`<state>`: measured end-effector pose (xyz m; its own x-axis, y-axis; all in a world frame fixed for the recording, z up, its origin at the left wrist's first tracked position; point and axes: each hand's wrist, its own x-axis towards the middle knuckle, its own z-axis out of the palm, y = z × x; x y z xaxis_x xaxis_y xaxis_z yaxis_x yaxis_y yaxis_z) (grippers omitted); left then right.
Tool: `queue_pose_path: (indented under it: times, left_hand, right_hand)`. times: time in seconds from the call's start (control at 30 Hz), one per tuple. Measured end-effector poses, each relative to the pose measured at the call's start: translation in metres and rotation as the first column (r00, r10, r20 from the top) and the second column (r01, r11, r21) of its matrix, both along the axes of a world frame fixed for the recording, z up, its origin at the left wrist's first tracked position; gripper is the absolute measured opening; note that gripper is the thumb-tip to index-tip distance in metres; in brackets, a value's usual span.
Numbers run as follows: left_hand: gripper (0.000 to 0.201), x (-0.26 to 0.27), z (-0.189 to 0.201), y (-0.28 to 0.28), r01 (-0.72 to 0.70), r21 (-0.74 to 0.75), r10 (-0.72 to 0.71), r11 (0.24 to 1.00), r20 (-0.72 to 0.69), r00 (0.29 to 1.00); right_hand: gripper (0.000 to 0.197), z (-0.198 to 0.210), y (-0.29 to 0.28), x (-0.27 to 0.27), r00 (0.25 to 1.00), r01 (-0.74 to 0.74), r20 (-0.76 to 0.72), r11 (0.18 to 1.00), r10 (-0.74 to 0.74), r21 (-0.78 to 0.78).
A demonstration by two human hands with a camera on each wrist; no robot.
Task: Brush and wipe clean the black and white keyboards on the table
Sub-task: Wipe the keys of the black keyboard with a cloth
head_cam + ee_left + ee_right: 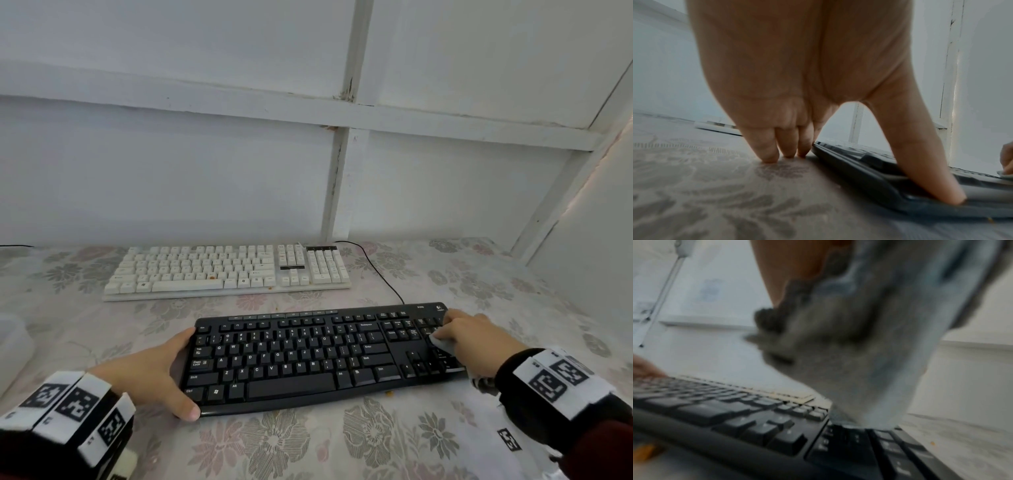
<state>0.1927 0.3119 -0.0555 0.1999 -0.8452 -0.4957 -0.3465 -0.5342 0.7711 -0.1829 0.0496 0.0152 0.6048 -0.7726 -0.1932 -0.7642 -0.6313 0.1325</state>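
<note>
A black keyboard (308, 356) lies near me on the flowered tablecloth, and a white keyboard (226, 270) lies behind it by the wall. My left hand (150, 373) braces the black keyboard's left end, thumb on its front corner, fingers along the side (789, 144). My right hand (469, 339) presses a pale grey cloth (440, 342) down on the number pad at the right end. In the right wrist view the cloth (859, 361) fills the middle, blurred, touching the black keyboard (756, 421).
A black cable (376, 270) runs from the white keyboard towards the black one. A translucent container (13, 349) sits at the table's left edge. Small orange crumbs (388, 393) lie by the black keyboard's front. White walls close the back and right.
</note>
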Motion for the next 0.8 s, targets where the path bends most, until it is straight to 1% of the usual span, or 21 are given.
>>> queue_pose_path:
  times: [0.13, 0.2, 0.27, 0.4, 0.47, 0.57, 0.67, 0.77, 0.8]
  left_hand:
    - [0.153, -0.002, 0.002, 0.0, 0.008, 0.003, -0.008, 1.0, 0.006, 1.0]
    - [0.152, -0.003, 0.003, 0.0, 0.002, -0.004, -0.002, 1.0, 0.001, 1.0]
    - [0.151, -0.004, 0.004, 0.001, 0.003, -0.01, -0.003, 1.0, 0.0, 1.0]
    - [0.147, -0.005, 0.006, 0.001, -0.004, -0.015, 0.004, 1.0, -0.034, 0.999]
    - [0.147, -0.007, 0.008, 0.001, -0.005, -0.016, 0.004, 1.0, -0.042, 0.999]
    - [0.147, -0.008, 0.008, 0.002, -0.024, -0.021, 0.022, 0.999, -0.072, 0.997]
    - [0.148, -0.009, 0.01, 0.001, -0.016, -0.016, 0.015, 1.0, -0.062, 0.998]
    - [0.147, -0.008, 0.01, 0.002, -0.024, -0.021, 0.022, 1.0, -0.076, 0.997]
    - [0.146, -0.008, 0.01, 0.002, -0.029, -0.021, 0.028, 0.999, -0.084, 0.996]
  right_hand:
    - [0.022, -0.008, 0.003, 0.0, 0.992, -0.014, 0.128, 1.0, 0.011, 0.018]
    - [0.025, -0.018, 0.008, -0.002, 0.992, -0.031, 0.12, 0.999, 0.029, 0.015]
    - [0.028, -0.027, 0.007, -0.005, 0.991, -0.042, 0.124, 0.999, 0.045, -0.021]
    - [0.021, -0.034, -0.012, -0.017, 0.99, 0.02, 0.143, 0.999, -0.012, -0.051]
    - [0.018, -0.033, -0.019, -0.024, 0.99, 0.06, 0.133, 0.996, -0.05, -0.071]
    - [0.021, -0.029, -0.022, -0.029, 0.99, 0.073, 0.127, 0.993, -0.061, -0.09]
    - [0.025, -0.028, -0.025, -0.028, 0.982, 0.092, 0.172, 0.994, -0.08, -0.066]
    - [0.018, -0.03, -0.034, -0.031, 0.979, 0.131, 0.164, 0.989, -0.118, -0.073]
    - [0.019, -0.027, -0.037, -0.034, 0.979, 0.152, 0.145, 0.986, -0.14, -0.072]
